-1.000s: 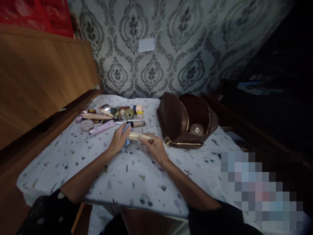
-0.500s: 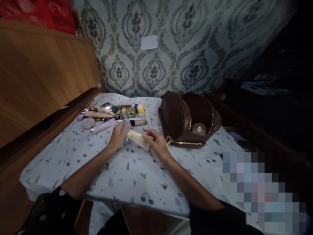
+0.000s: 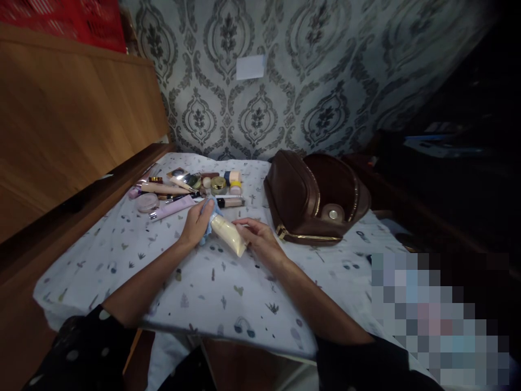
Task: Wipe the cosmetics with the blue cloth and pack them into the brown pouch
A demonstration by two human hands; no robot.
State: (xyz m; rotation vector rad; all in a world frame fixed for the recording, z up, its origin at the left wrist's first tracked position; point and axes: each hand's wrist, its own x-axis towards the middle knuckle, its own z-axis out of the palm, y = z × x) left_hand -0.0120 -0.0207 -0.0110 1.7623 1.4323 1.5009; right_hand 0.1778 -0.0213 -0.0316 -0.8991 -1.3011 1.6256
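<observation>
The right hand (image 3: 258, 241) pinches the flat end of a cream tube (image 3: 228, 234), fingers closed on it, just above the patterned tablecloth (image 3: 211, 288). The left hand (image 3: 197, 222) is wrapped around a blue cloth (image 3: 209, 220) pressed against the tube's far end. At ten o'clock from the tube lie scattered cosmetics (image 3: 187, 190); at two o'clock sits an open brown pouch (image 3: 315, 198).
</observation>
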